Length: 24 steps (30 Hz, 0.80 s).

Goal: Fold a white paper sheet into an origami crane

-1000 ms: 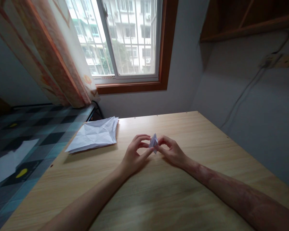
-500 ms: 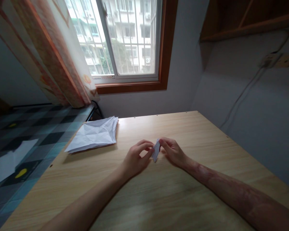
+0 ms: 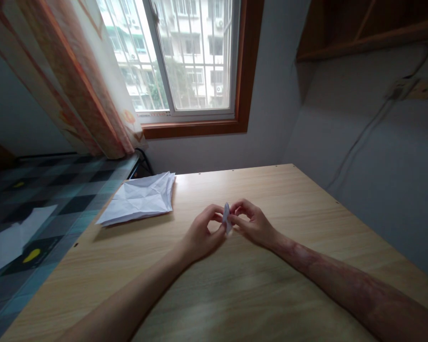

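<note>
Left grip: my left grip (image 3: 199,233) is closed on the folded paper (image 3: 227,217), thumb and forefinger pinching its left side.
Right grip: my right grip (image 3: 252,222) is clamped on the opposite side, its fingertips almost meeting the left ones.
Paper: it stands on edge between both grips, near the middle of the desk (image 3: 278,289). I cannot tell whether its lower tip touches the wood.
Risk, crease: the piece is small and layered, so I judge that uneven pressure from one grip could skew the layers and set a fold off line.
Risk, tear: pulling the grips apart could rip it along a crease.
Risk, slip: only fingertips hold it, so a loosened pinch could let it spring out onto the desk.
Risk, sight: my fingers hide most of it, so I could misjudge an edge.
Nearby: the stack of creased sheets (image 3: 139,199) lies well apart on the left, at the desk's edge. A sweep of my left forearm could push it off.
</note>
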{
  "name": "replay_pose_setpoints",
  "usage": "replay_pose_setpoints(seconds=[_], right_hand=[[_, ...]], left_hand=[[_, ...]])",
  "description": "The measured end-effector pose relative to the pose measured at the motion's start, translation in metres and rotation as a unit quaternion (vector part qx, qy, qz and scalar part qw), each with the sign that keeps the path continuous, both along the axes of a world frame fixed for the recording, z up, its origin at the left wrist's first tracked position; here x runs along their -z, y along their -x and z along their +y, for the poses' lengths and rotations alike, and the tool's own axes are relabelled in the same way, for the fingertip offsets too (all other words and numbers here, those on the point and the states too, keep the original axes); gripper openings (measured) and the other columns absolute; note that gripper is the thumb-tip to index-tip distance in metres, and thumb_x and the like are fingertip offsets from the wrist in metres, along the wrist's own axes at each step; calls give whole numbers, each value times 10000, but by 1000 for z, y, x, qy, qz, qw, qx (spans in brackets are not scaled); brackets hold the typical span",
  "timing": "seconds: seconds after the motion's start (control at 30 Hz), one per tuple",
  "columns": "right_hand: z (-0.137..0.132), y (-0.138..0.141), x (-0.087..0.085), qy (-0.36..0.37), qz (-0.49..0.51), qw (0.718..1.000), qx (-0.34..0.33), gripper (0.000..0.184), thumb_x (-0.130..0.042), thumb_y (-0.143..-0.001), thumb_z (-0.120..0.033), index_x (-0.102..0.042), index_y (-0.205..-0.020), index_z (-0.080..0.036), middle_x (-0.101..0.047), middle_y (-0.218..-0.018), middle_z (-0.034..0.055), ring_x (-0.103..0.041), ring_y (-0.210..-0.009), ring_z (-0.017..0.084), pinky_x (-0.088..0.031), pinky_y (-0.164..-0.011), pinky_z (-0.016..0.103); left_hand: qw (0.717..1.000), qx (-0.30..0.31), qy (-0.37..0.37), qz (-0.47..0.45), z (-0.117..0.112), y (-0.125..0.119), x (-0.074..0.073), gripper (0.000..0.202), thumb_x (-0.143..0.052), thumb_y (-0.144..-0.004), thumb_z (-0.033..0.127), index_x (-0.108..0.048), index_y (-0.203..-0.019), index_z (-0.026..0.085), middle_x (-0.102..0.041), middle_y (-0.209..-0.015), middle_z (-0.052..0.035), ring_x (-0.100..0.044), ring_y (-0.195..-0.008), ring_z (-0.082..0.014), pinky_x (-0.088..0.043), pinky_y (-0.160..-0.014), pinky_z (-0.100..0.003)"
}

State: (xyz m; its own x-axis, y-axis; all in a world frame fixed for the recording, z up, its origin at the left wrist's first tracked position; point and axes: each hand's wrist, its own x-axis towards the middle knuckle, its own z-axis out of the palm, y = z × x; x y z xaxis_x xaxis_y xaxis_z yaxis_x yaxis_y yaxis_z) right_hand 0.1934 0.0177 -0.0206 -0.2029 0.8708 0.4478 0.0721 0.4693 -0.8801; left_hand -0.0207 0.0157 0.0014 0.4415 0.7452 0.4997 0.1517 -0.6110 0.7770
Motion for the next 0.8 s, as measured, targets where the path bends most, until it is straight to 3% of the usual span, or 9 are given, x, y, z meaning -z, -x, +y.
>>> replay_pose_setpoints(seconds=[0.17, 0.37, 0.57, 0.8], right_hand=[[2, 0, 3, -18, 8, 1000, 13, 223, -822, -974, -379, -691, -1106, -256, -695, -1041, 19, -668, -858, 179, -577, -804, 341], [4, -1, 4, -20, 1, 1000, 21, 231, -845, -951, -356, -685, -1077, -248, -688, -1069, 18, -662, -845, 171, -569, -825, 355], [2, 0, 3, 16, 19, 999, 26, 287, -864, -932, -390, -661, -1071, -244, -707, -986, 8, -665, -811, 176, -557, -780, 343], [4, 0, 2, 24, 15, 999, 45, 295, -864, -926, -477, -705, -923, -228, -744, -944, 26, -699, -839, 197, -575, -796, 346]], left_hand=[[994, 9, 110, -25, 5, 6, 2, 176, -705, -1037, 289, -717, -1180, 188, -783, -1093, -76, -753, -954, -204, -592, -859, -320], [980, 39, 161, -107, 13, 7, 8, 238, -765, -1018, 360, -726, -1157, 170, -776, -1100, -87, -734, -974, -198, -585, -920, -321], [972, 35, 184, -144, 15, 7, 11, 316, -830, -975, 395, -728, -1172, 170, -803, -1149, -106, -769, -1037, -223, -612, -967, -345], [982, 27, 169, -82, 13, 11, -3, 341, -742, -1021, 476, -823, -1154, 172, -848, -1165, -111, -788, -1118, -293, -641, -1012, -414]])
